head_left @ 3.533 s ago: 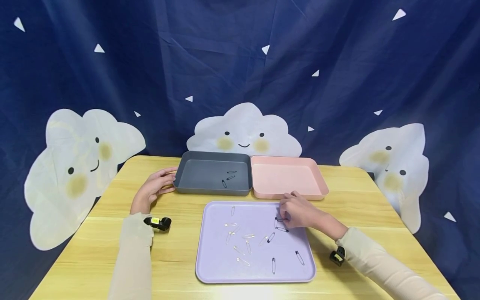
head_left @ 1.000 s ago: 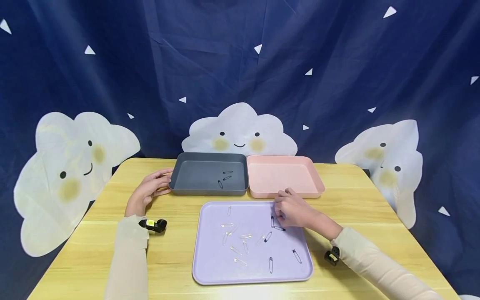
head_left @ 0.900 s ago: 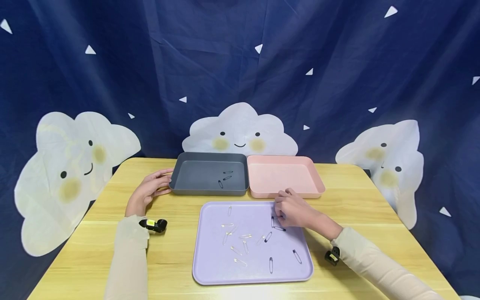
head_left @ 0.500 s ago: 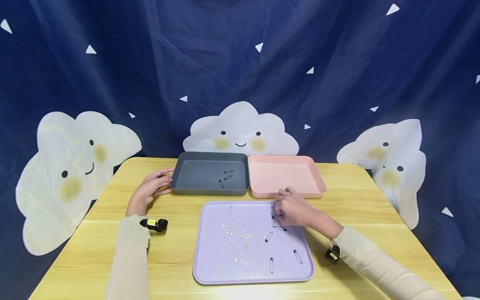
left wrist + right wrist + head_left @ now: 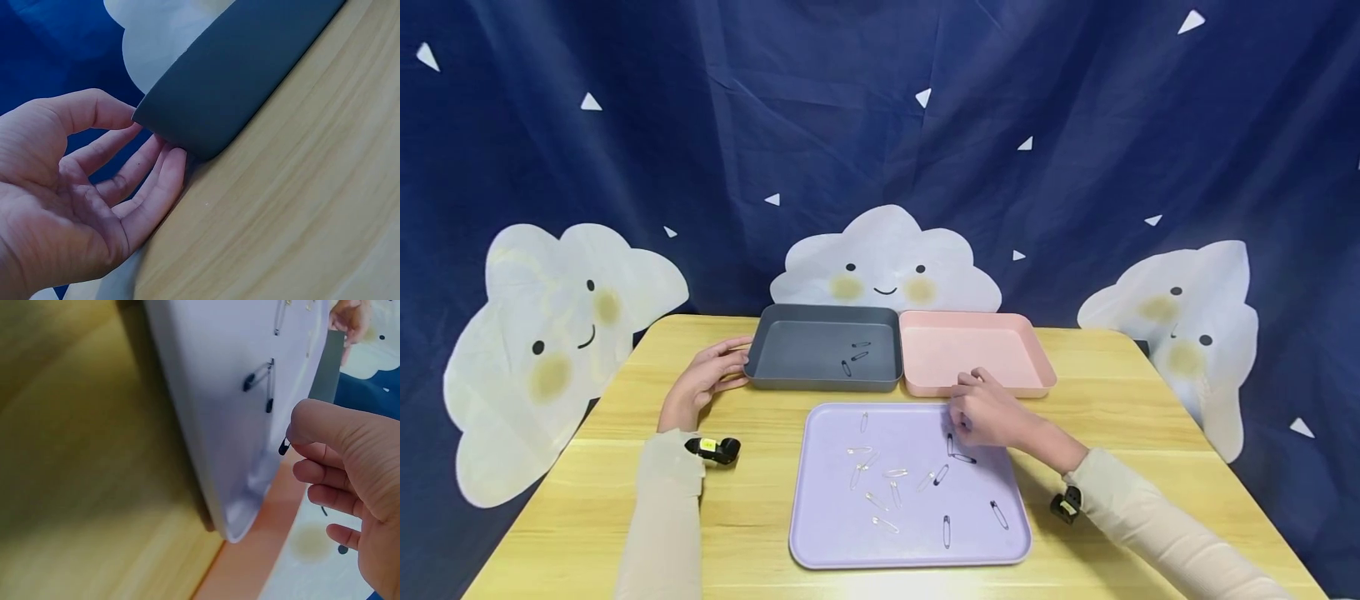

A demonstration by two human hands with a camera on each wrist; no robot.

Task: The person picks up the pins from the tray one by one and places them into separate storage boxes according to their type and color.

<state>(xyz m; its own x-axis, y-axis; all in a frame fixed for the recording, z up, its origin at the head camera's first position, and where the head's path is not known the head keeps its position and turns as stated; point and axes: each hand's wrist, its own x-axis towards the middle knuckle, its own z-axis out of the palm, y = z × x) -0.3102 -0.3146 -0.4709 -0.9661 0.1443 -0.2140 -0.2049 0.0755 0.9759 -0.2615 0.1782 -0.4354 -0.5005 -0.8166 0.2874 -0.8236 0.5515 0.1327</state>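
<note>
My right hand (image 5: 988,412) is over the far right part of the lilac tray (image 5: 835,546). Between thumb and forefinger it pinches a black safety pin (image 5: 284,447); the black head pokes out below the fingertips in the right wrist view. Several black safety pins lie on the tray's right side, one of them upright in the head view near the front (image 5: 947,532). Gold safety pins (image 5: 885,524) are scattered over its left and middle. My left hand (image 5: 703,379) rests its loosely bent fingers and thumb against the left corner of the dark grey tray (image 5: 797,354).
Three black safety pins (image 5: 860,356) lie inside the grey tray. A pink tray (image 5: 973,346) adjoins it on the right, just behind the lilac one. All stand on a wooden table (image 5: 752,517) before a blue cloud-patterned curtain (image 5: 850,100).
Earlier my right fingers were down at a black safety pin on the lilac tray; now that pin is up between them. My left hand has stayed at the grey tray.
</note>
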